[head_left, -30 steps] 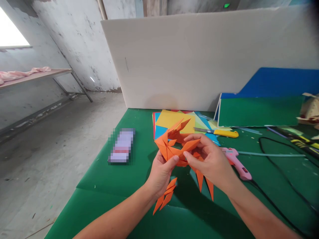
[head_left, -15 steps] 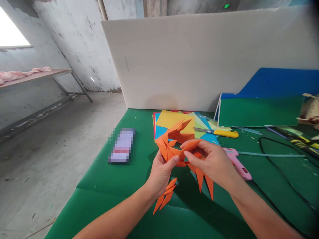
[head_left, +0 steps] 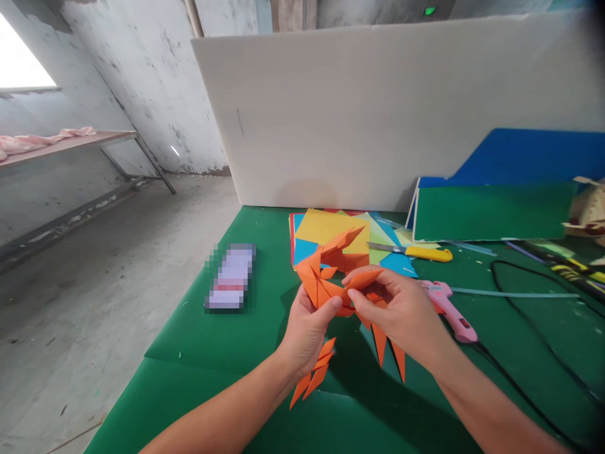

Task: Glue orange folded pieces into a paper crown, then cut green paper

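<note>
My left hand (head_left: 302,328) is closed, thumb uppermost, on the near side of the spiky orange folded-paper ring (head_left: 312,277), which sits between both hands; my right hand (head_left: 401,309) pinches its pointed flap (head_left: 368,277), slanting up rightward, nearer that hand

One head-worn camera. From where I stand in the room, it sits above the near side of the green table (head_left: 198,353), facing across it, pitched down. Left hand (head_left: 305,325) and right hand (head_left: 399,309) fall near the lens, over the table. White board (head_left: 350,120) closes the view beyond the table; floor (head_left: 70,302) enters left of it. Upper right corner dark, possibly lens edge.
</note>
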Demonstrator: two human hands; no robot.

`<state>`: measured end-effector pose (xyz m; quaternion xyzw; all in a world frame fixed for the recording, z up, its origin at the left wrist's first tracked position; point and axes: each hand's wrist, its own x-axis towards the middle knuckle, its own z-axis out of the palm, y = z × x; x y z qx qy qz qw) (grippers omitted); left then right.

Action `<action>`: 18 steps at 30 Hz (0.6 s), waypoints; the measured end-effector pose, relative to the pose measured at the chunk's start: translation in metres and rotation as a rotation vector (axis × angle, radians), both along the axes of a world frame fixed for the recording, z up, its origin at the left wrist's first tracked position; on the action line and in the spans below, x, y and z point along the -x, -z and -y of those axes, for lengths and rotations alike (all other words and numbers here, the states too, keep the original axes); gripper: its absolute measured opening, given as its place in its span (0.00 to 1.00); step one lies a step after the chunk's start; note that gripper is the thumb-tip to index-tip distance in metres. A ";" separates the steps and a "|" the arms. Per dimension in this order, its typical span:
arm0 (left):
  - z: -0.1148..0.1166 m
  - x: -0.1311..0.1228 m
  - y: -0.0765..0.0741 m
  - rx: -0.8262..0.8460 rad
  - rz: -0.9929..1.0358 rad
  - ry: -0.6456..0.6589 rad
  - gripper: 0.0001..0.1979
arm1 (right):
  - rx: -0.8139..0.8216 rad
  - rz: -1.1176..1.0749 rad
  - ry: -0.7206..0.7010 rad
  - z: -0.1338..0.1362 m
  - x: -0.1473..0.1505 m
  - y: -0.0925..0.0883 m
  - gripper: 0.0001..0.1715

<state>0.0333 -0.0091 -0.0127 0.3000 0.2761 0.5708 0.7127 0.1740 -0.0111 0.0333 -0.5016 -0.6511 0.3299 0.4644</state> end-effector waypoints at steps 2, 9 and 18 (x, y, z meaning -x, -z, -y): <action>0.000 0.000 0.000 0.008 -0.007 -0.016 0.19 | -0.014 0.010 0.003 0.001 0.002 0.000 0.04; 0.001 0.001 0.001 0.013 -0.011 -0.035 0.18 | 0.030 0.078 0.011 0.004 0.007 0.000 0.07; 0.000 0.002 0.001 -0.004 -0.014 -0.006 0.20 | -0.017 0.133 0.043 0.003 0.007 0.004 0.10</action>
